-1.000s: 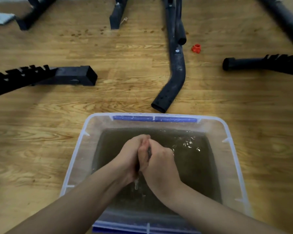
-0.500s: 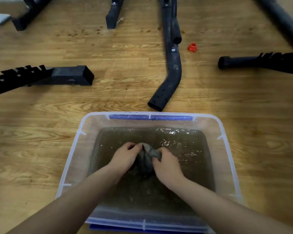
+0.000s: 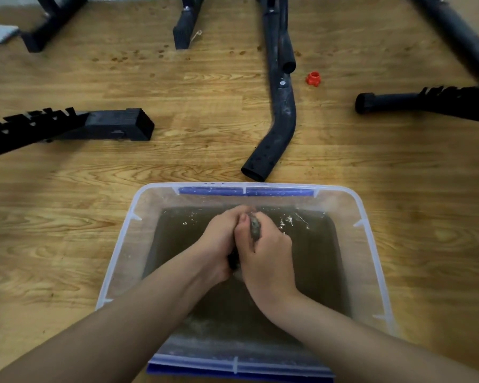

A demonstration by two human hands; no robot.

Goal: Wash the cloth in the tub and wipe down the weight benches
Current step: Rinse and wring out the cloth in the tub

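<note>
Cloth [image 3: 254, 227] is now bunched tight between my left hand [image 3: 220, 241] and right hand [image 3: 264, 251], both fists closed on it above the murky water in the tub [image 3: 116, 261]; half a second ago it lay spread and dunked. I judge wringing is under way, wiping not yet begun.

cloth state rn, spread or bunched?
Bunched. The cloth is squeezed between left hand and right hand over the tub.
</note>
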